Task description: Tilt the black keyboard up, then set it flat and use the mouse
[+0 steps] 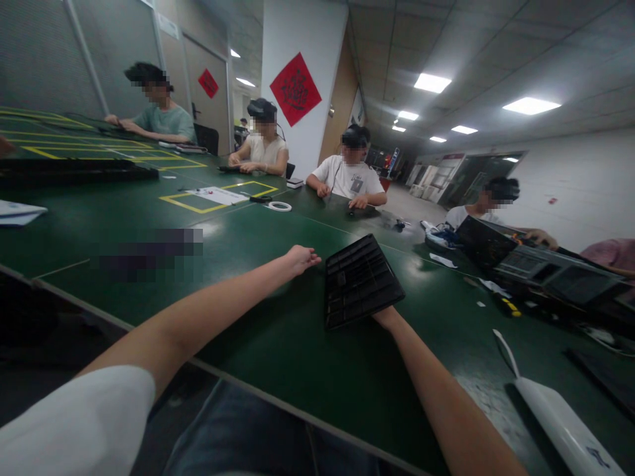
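In the middle of the frame the right hand (384,316), mostly hidden, grips the near edge of the black keyboard (360,281), tilted up from the green worktop (278,344). The left hand (300,258), fingers loosely apart, reaches just left of it. I judge the keyboard is being positioned; next the free hand must steady it.

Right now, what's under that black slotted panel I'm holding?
Under the black slotted panel only the green table shows around its edges. The right hand is mostly hidden beneath it; anything else underneath is covered.
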The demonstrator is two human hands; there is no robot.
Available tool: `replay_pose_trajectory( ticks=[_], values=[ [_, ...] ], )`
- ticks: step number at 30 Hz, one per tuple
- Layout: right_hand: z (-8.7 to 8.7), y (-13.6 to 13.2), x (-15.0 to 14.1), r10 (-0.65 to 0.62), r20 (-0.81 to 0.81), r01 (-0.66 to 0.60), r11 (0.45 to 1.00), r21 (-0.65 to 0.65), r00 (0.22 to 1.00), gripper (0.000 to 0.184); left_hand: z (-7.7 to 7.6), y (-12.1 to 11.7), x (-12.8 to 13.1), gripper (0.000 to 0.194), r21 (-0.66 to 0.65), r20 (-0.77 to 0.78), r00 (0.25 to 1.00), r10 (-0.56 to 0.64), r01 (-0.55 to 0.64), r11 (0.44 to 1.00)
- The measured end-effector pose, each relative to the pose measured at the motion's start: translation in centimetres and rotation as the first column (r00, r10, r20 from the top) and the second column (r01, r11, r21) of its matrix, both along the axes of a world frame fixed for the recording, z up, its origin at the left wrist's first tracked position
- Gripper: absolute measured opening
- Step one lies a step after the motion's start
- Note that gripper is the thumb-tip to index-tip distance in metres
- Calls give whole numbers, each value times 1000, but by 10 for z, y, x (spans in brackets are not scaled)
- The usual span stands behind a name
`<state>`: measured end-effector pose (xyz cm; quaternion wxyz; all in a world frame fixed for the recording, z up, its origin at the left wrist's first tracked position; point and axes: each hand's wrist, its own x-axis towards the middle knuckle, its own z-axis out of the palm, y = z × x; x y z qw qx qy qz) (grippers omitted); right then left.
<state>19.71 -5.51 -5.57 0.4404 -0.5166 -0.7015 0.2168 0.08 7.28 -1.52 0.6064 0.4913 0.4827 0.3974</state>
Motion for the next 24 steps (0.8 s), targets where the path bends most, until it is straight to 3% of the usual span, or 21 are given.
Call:
replay_pose_trajectory(
  ticks=[4,5,8,10,14,20,24],
  values=[
    [12,-5,-9,57,-13,-57,998,0,998,62,5,-9,-1,11,-68,60,997,-41,45,997],
    [16,-6,-13,80,-26,-80,997,-1,996,59,7,-13,-1,5,-79,64,993,-101,106,991],
    [31,-11,-25,137,-76,-139,990,-13,988,54,14,-24,-1,20,-98,39,945,-324,327,940],
    [37,-13,-30,165,-100,-168,985,-31,981,52,17,-27,-2,25,-91,21,915,-402,402,911],
    [36,-14,-30,160,-84,-161,987,-12,984,53,18,-26,-4,20,-68,40,912,-408,410,910],
    [21,-6,-17,125,-5,-125,991,57,992,54,21,-22,-9,8,-81,104,917,-386,394,915],
    [11,0,-9,93,4,-93,994,51,996,57,21,-25,-9,13,-84,113,904,-413,423,902]
  ],
)
